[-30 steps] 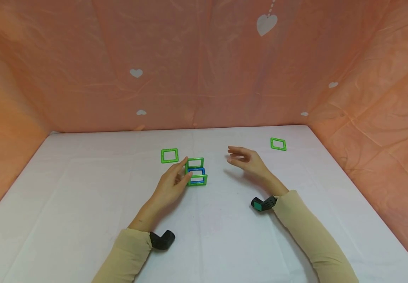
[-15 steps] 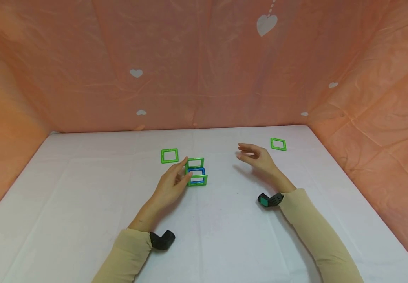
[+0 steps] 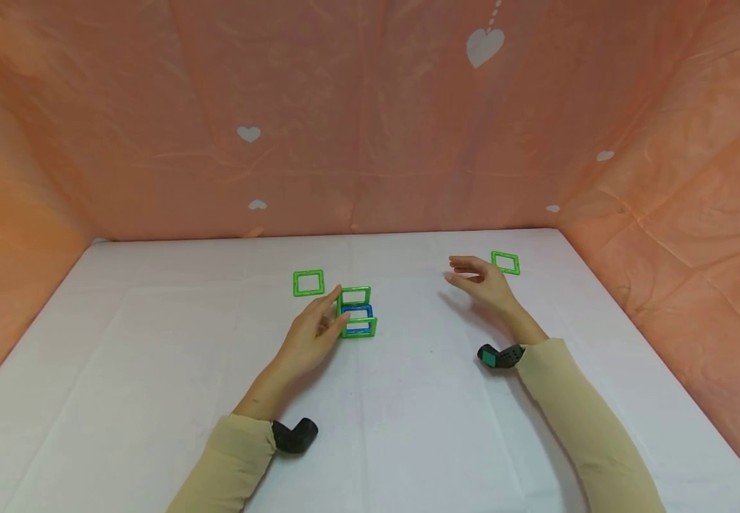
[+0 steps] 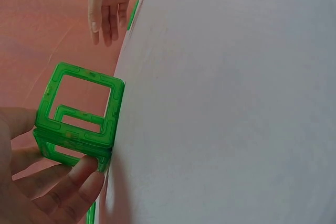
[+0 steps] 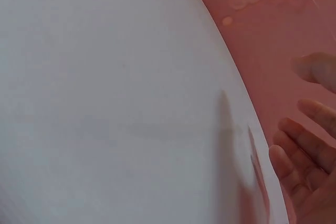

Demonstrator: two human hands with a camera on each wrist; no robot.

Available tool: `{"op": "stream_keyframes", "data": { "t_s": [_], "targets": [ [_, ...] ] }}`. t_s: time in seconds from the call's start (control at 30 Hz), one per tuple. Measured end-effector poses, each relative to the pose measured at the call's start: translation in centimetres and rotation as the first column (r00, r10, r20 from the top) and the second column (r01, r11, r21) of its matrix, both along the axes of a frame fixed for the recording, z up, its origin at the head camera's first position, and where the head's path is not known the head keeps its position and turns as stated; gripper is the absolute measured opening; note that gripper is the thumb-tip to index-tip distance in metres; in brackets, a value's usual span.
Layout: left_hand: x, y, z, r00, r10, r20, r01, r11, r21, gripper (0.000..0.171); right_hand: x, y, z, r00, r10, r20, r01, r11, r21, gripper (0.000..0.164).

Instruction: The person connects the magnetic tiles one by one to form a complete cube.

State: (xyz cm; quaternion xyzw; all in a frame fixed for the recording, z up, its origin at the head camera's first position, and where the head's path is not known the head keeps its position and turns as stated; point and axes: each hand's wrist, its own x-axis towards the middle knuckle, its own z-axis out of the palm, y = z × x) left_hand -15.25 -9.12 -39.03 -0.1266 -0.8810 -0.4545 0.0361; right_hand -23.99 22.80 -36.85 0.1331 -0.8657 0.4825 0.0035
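My left hand (image 3: 305, 338) holds a small box-like structure of magnetic tiles (image 4: 73, 135) at its left side, thumb and fingers on the green frame. Green square tiles stand upright on several of its sides, and a blue tile (image 3: 370, 312) shows among them in the head view. My right hand (image 3: 486, 286) hovers above the table with fingers loosely bent and nothing in them. Close behind it lies a loose green square tile (image 3: 506, 254), partly covered by the hand in the head view. In the right wrist view, the right fingers (image 5: 307, 142) are spread from the thumb.
Another green square tile (image 3: 308, 293) lies flat, just beyond the left fingertips. A white cloth covers the table (image 3: 152, 356). Orange sheets with pale hearts (image 3: 485, 47) hang behind it and at both sides.
My right hand has moved right and slightly away, from near the structure to beside the far right green tile. The left hand and the structure have stayed in place.
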Motion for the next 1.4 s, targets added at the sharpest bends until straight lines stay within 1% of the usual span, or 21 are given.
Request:
{"op": "stream_keyframes", "data": {
  "t_s": [0.07, 0.1, 0.3, 0.47, 0.63, 0.97, 1.17, 1.4],
  "targets": [
    [0.0, 0.0, 0.0, 1.0, -0.003, -0.004, 0.003, 1.0, -0.002, 0.056, 0.2, 0.1, 0.4, 1.0, -0.006, -0.001, 0.006, 1.0, 0.002, 0.047],
    [0.0, 0.0, 0.0, 1.0, -0.003, -0.005, 0.003, 1.0, -0.001, 0.056, 0.0, 0.3, 0.3, 1.0, -0.01, -0.001, 0.01, 1.0, 0.006, 0.047],
    [0.0, 0.0, 0.0, 1.0, 0.004, -0.003, -0.004, 1.0, -0.008, 0.056, -1.5, 2.1, -1.4, 0.999, -0.032, 0.006, 0.032, 0.999, 0.013, 0.049],
    [0.0, 0.0, 0.0, 1.0, 0.001, 0.0, -0.001, 1.0, -0.007, 0.056, -2.0, 2.9, -2.1, 0.998, -0.059, -0.018, 0.059, 0.997, 0.04, 0.049],
    [0.0, 0.0, 0.0, 1.0, 0.001, -0.001, -0.001, 1.0, -0.007, 0.056, -2.2, 3.3, -2.1, 0.995, -0.089, -0.041, 0.091, 0.994, 0.057, 0.048],
    [0.0, -0.1, -0.1, 1.0, -0.009, -0.008, 0.009, 1.0, 0.0, 0.056, -2.3, 3.8, -1.9, 0.985, -0.17, 0.002, 0.169, 0.981, 0.091, 0.05],
    [0.1, -0.1, 0.0, 1.0, -0.008, -0.009, 0.008, 1.0, 0.003, 0.056, -2.5, 4.2, -2.0, 0.981, -0.197, 0.002, 0.195, 0.975, 0.102, 0.052],
    [0.1, -0.1, 0.0, 1.0, -0.014, -0.02, 0.014, 1.0, 0.007, 0.056, -2.4, 4.9, -1.9, 0.98, -0.197, 0.007, 0.196, 0.976, 0.099, 0.054]
  ]
}}
